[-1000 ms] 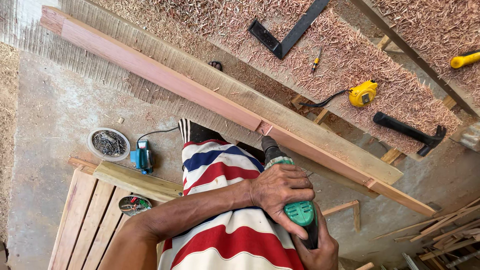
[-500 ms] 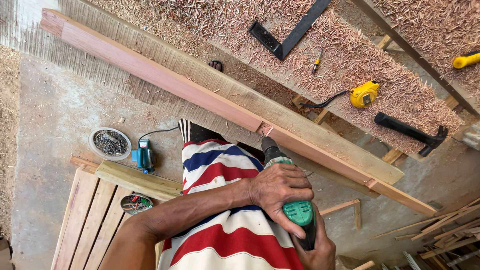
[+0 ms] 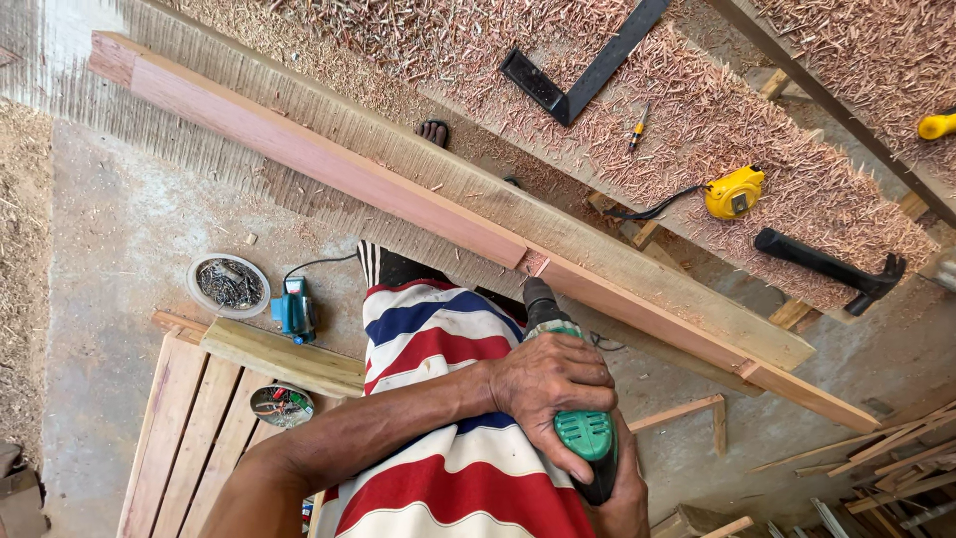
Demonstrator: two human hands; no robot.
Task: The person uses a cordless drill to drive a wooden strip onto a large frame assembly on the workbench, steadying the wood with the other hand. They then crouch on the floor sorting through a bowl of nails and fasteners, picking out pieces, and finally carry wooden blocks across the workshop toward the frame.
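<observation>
Feed looks pretty good on my end: bright, even daylight, colours strong, no real glare. Shadows are soft, just a dim band under the long wooden beam (image 3: 398, 189). Top left corner is washed out nearly white. Lines bend a bit near the edges, wide lens. Everything's sharp, no motion blur.

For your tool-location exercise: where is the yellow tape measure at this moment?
In the head view, the yellow tape measure lies at upper right on the shavings-covered board, between the black square and the black hammer.
</observation>
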